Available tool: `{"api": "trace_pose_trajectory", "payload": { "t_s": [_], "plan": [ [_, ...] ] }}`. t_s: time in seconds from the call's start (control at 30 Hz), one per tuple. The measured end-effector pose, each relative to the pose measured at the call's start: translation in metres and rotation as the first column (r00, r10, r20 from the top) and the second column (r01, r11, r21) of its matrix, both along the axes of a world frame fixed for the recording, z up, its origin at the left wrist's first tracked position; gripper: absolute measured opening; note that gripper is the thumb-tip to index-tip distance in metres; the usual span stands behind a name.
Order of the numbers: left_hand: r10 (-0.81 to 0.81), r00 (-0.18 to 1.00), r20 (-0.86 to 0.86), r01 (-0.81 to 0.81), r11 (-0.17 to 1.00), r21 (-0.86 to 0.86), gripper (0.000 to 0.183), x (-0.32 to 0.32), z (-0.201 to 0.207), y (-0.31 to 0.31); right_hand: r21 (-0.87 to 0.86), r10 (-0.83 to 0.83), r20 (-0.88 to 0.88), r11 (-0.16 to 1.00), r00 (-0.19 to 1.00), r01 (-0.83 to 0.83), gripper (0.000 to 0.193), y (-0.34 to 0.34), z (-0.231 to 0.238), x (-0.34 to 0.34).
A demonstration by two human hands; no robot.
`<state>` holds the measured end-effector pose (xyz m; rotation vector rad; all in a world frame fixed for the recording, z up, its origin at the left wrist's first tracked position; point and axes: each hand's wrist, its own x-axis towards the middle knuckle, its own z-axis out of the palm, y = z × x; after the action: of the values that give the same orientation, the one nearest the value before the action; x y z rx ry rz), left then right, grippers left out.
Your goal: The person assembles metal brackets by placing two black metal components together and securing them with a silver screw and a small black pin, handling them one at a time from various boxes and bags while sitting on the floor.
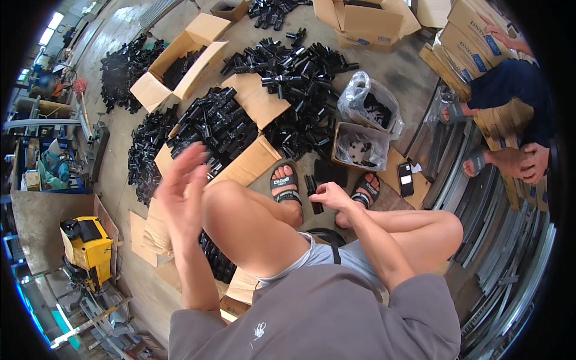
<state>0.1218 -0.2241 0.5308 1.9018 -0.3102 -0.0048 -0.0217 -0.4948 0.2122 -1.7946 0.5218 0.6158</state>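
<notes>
My right hand [333, 196] is between my knees, its fingers closed on a glossy black tubular part [311, 185] held roughly upright. My left hand [185, 187] is raised beside my left knee, smeared by motion, with fingers stretched out and nothing seen in it. Beyond it, an open cardboard box [243, 161] is filled with similar black parts [217, 129] laid in rows. A loose heap of the parts [300, 78] spreads past the box. Near my right foot stands a plastic-lined box [360, 147] with small pieces in it.
A clear plastic bag [358, 90] of small black pieces stands behind the lined box. A phone [406, 180] lies on cardboard [393, 162]. Metal profiles [498, 258] line the right side, where another person's clasped hands [531, 163] show. A yellow machine [90, 246] stands left.
</notes>
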Motion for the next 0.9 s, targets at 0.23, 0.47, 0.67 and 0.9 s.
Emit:
{"api": "trace_pose_trajectory", "payload": {
  "t_s": [0.23,0.47,0.67,0.9],
  "plan": [
    [-0.521,0.802,-0.292,0.580,0.563,0.589,0.061,0.008,0.005,-0.082,0.619,-0.448,0.349,0.770,0.823,0.157,0.027,-0.002,0.192,0.049],
    [-0.713,0.468,-0.521,0.705,0.657,-0.266,0.049,0.045,-0.017,-0.138,0.514,-0.627,0.482,0.768,0.612,0.382,0.031,-0.018,0.264,0.070],
    [-0.570,0.612,-0.548,0.583,0.793,-0.173,0.050,0.037,-0.021,-0.152,0.558,-0.786,0.356,0.613,0.506,0.560,0.029,-0.028,0.251,0.067],
    [-0.579,0.634,-0.513,0.594,0.789,-0.156,0.049,0.037,-0.045,-0.155,0.740,-0.844,0.155,0.444,0.514,0.506,0.022,-0.031,0.230,0.065]
  ]
}}
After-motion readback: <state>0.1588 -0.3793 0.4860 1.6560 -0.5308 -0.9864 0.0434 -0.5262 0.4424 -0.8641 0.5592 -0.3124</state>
